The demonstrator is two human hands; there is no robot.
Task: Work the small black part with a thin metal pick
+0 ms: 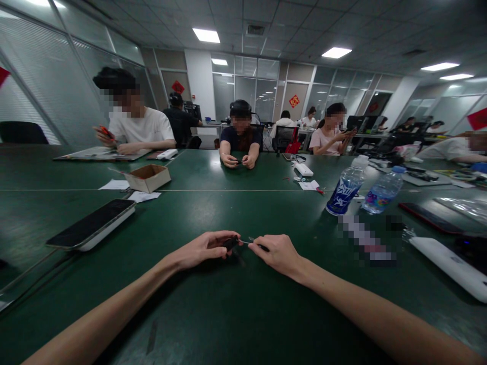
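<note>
In the head view, my left hand [205,249] is closed around a small black object [230,244] just above the green table [236,314]. Its exact kind is too small to make out. My right hand [277,254] pinches a thin tool with a metal shaft [245,242] and a dark handle end, like a small screwdriver. The shaft points left at the black object, its tip close to my left fingertips. Whether the tip touches the object I cannot tell. Fingers partly hide both items.
To the left lies a phone [93,223] on a white block with cables. Beyond it sits an open cardboard box [149,178] by white papers. Two bottles [344,190] stand right, near a white power bank [449,266] and a dark phone [429,218]. Co-workers sit across the table.
</note>
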